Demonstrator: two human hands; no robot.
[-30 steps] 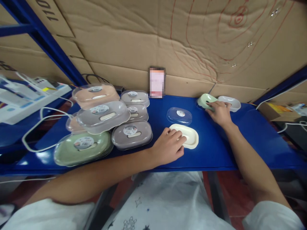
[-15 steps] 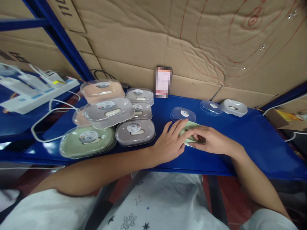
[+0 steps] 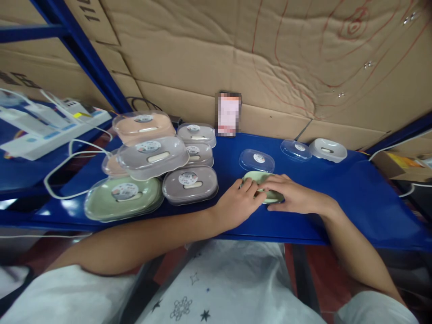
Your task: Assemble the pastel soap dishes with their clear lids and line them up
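Note:
A light green soap dish (image 3: 254, 175) lies in front of me on the blue tabletop, partly covered by both hands. My left hand (image 3: 240, 203) is closed over its left side, the fingers curled inward. From the right, my right hand (image 3: 289, 194) grips the same dish, fingers over the top and thumb along the near edge. The fingertips of both hands meet near the dish's middle; anything small between them is hidden. Just beyond the dish rests a clear lid (image 3: 248, 161) with a round label.
Lidded soap dishes stand at left: green (image 3: 97, 202), grey (image 3: 175, 189) and peach (image 3: 148, 128). A phone (image 3: 228, 114) leans on the cardboard wall. Back right are another clear lid (image 3: 290, 150) and a white dish (image 3: 334, 150). A power strip (image 3: 40, 139) with cables lies far left.
My left fingers, stretched over the green soap dish before, have curled in and drawn back. More of the dish's far left side shows. My right hand has shifted slightly left.

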